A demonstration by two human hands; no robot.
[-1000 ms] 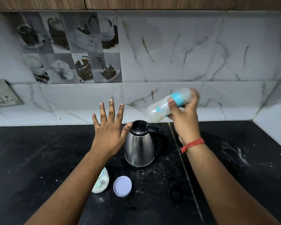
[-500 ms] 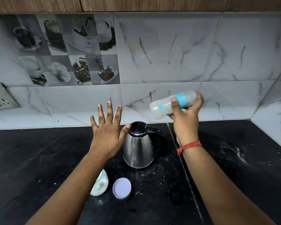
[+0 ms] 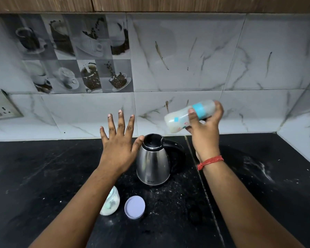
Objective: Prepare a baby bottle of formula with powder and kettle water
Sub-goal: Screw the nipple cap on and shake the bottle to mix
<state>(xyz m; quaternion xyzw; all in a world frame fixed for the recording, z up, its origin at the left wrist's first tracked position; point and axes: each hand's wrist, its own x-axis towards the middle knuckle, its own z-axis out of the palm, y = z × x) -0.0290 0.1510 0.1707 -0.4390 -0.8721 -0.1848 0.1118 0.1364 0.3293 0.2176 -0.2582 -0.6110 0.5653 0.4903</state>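
My right hand (image 3: pixel 205 133) grips a clear baby bottle (image 3: pixel 179 119) with a blue ring, held almost sideways in the air above and right of the kettle, milky liquid inside. The steel kettle (image 3: pixel 153 165) with black lid and handle stands upright on the black counter (image 3: pixel 43 176). My left hand (image 3: pixel 119 145) hovers flat with fingers spread just left of the kettle, its thumb close to the lid. A small glass jar of white powder (image 3: pixel 111 203) sits near the front, half hidden by my left forearm, with its lilac lid (image 3: pixel 134 207) lying beside it.
A marble-tiled wall backs the counter, with a switch socket (image 3: pixel 0 106) at far left. A side wall closes the right corner. Powder dust streaks the counter at right (image 3: pixel 258 169). A seam in the counter runs front to back right of the kettle.
The bottle in my right hand has shifted slightly right and its angle changes between frames. My left hand stays spread beside the kettle. The view has drifted a little.
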